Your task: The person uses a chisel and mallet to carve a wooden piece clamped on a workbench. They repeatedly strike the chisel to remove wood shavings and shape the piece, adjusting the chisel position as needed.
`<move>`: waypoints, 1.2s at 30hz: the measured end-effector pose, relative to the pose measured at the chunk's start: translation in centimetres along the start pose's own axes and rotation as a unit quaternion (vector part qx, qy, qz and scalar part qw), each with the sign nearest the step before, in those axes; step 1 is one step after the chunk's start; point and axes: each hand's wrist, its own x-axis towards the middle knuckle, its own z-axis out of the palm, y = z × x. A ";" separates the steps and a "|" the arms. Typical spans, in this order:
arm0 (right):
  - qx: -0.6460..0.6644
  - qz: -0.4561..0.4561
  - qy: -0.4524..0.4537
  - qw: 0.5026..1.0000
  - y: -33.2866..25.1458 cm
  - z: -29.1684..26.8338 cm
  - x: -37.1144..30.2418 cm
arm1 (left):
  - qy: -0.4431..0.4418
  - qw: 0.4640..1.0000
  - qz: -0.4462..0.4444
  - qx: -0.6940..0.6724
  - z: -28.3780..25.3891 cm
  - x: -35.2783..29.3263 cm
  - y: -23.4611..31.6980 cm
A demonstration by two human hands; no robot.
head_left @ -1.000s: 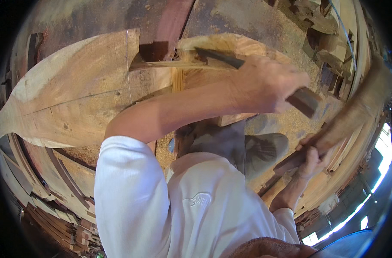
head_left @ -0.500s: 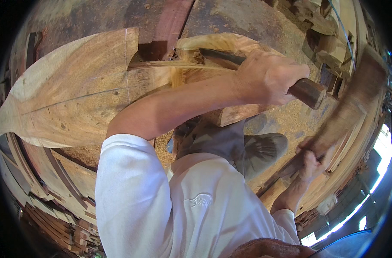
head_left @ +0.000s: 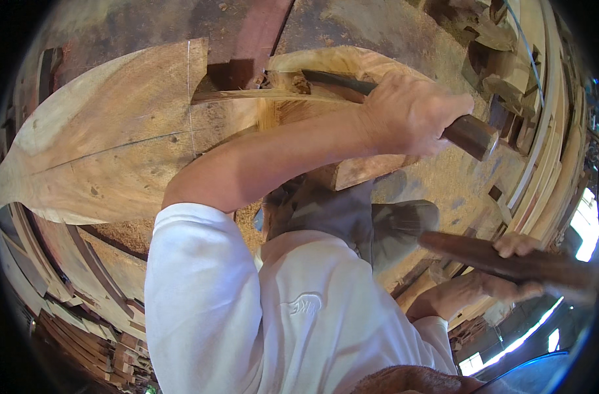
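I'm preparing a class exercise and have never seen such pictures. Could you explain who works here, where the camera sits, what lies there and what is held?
No machine: a person works with two bare hands. A fisheye camera on the person's head looks down, bending straight edges; the white shirt is the wearer's. The left hand grips a dark-bladed, wooden-handled chisel-like tool. The right hand holds a dark wooden club, blurred at its far end. A large leaf-shaped wooden piece lies at the left.

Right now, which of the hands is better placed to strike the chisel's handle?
Probably the right hand: it grips the wooden mallet, while the left hand is wrapped around the chisel.
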 end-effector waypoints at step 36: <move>-0.165 0.123 0.042 0.978 2.4 -2.1 -2.1 | 0.046 0.998 0.021 0.048 -0.2 -0.7 -0.2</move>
